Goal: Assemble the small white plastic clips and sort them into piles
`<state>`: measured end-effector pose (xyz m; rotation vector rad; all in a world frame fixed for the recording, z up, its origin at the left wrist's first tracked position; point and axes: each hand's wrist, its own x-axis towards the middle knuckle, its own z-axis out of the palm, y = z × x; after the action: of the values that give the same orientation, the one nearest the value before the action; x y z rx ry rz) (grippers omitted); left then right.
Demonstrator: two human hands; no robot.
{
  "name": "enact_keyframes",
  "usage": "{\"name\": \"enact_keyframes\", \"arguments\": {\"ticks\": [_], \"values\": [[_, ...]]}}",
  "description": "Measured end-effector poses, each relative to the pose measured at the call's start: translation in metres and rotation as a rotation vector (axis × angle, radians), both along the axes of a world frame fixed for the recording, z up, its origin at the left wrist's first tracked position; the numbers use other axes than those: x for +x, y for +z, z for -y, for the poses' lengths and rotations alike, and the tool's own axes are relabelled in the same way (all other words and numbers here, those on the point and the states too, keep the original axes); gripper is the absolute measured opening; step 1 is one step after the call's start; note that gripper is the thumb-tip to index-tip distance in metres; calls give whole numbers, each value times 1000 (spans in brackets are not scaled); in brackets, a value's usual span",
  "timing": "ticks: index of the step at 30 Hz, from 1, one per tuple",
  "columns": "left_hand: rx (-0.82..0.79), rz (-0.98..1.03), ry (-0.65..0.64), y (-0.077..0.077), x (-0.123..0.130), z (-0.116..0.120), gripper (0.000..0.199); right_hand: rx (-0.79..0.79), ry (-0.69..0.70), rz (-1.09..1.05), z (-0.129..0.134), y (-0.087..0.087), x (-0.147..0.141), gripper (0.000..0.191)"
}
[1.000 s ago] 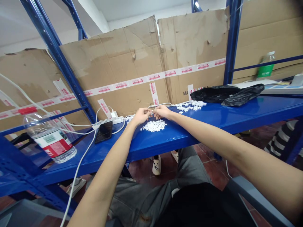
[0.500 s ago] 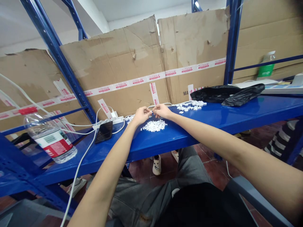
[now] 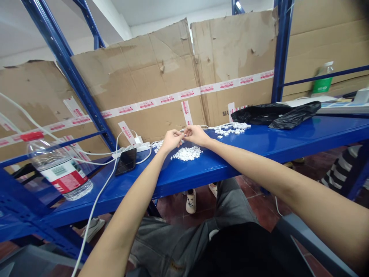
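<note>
My left hand (image 3: 172, 140) and my right hand (image 3: 196, 135) meet fingertip to fingertip just above the blue tabletop (image 3: 178, 181). Both have their fingers pinched together. A tiny white piece shows between the fingertips, too small to name and largely covered by them. Right below and in front of the hands lies a heap of small white plastic pieces (image 3: 188, 153). Behind my left hand is another group of white pieces (image 3: 157, 145), partly hidden by it. Larger white blocky pieces (image 3: 234, 129) are spread out to the right of my right hand.
To the left are a black phone (image 3: 126, 161), a white power strip (image 3: 143, 146) with cables and a large clear bottle (image 3: 62, 169). A black plastic bag (image 3: 276, 114) lies at the right. Cardboard sheets (image 3: 144, 73) stand along the back.
The fingertips of both hands have come closer together, covering more of the small white piece. The view has shifted very slightly; the heaps look the same.
</note>
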<state>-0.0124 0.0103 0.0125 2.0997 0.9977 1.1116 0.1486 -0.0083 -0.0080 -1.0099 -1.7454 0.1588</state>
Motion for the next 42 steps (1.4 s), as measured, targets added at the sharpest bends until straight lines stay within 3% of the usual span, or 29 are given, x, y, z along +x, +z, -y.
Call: {"name": "enact_keyframes", "arguments": {"ticks": [8,26,42], "values": [[-195,173,-57,0,0,-3,16,-12,-17,-21,3,2,-1,18],[-212,256,-87,-2,-2,-8,11,37,21,-53,-1,1,0,18],[-221,307,-86,-12,-12,-6,9,-63,82,-100,3,0,-5,19]]}}
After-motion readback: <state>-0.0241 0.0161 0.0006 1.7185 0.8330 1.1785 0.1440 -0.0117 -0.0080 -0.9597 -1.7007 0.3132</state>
